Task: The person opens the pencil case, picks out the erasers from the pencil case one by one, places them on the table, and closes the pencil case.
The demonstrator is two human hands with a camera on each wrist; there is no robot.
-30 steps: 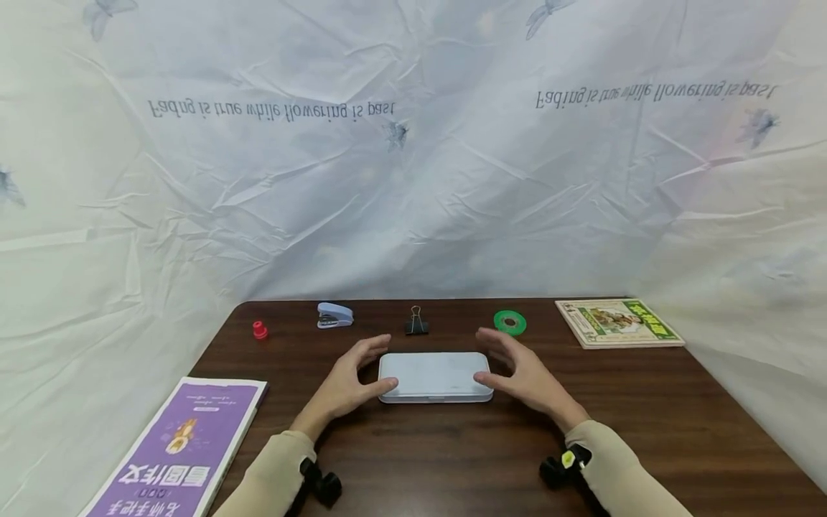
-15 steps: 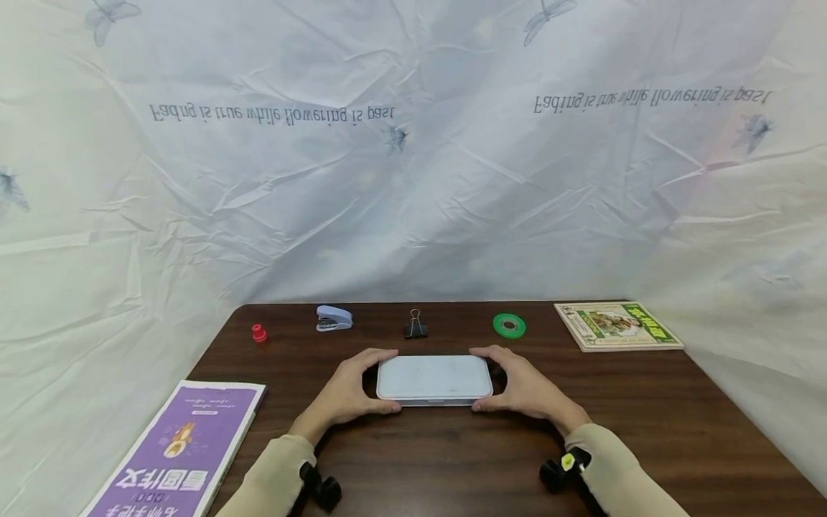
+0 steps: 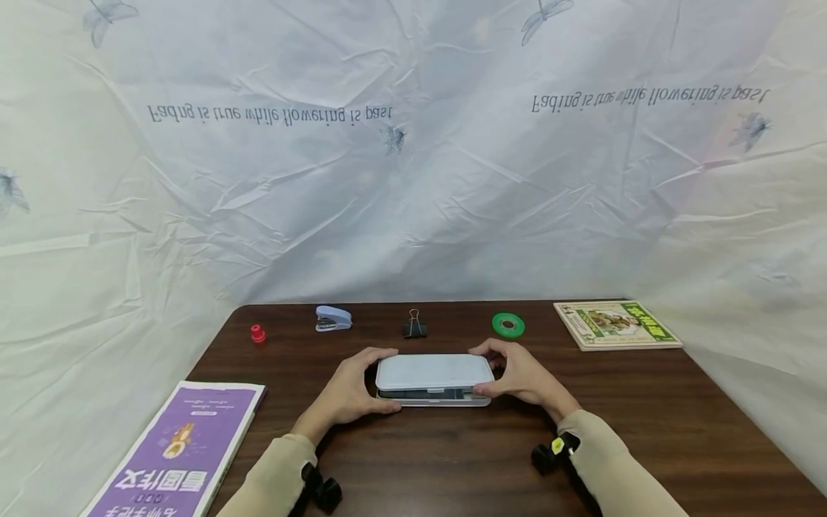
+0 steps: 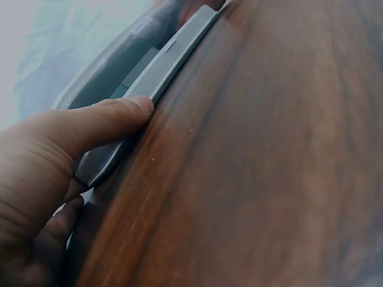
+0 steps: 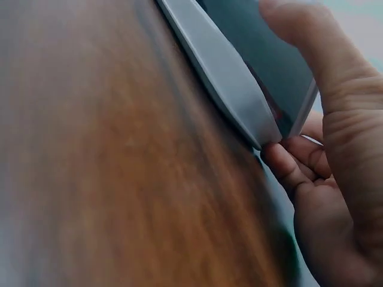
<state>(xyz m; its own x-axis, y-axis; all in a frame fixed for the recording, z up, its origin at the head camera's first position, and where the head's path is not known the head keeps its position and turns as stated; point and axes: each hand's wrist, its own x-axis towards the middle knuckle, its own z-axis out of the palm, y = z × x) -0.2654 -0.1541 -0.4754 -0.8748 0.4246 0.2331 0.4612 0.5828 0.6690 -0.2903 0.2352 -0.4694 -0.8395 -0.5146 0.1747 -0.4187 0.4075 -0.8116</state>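
A white pencil case [image 3: 434, 371] lies in the middle of the table, its lid tilted up along the front edge and dark contents showing in the gap. My left hand [image 3: 345, 391] grips the case's left end, thumb at the front and fingers at the back. In the left wrist view that thumb presses the front wall of the lower tray [image 4: 173, 57]. At the other end my right hand [image 3: 526, 377] holds the raised lid, its thumb under the front edge. The right wrist view has the tray's wall [image 5: 224, 66] below that thumb, with the other fingers around the back corner.
Along the back of the table [image 3: 439, 467] stand a red cap-like piece [image 3: 258, 333], a pale blue stapler [image 3: 333, 318], a black binder clip [image 3: 415, 329] and a green tape roll [image 3: 508, 325]. A book [image 3: 617, 325] lies back right, a purple book [image 3: 184, 445] front left.
Both hands have come in to grip the case's ends. The right thumb has risen with the lid's front edge, so the case has come partly open. The left hand stays at its end.
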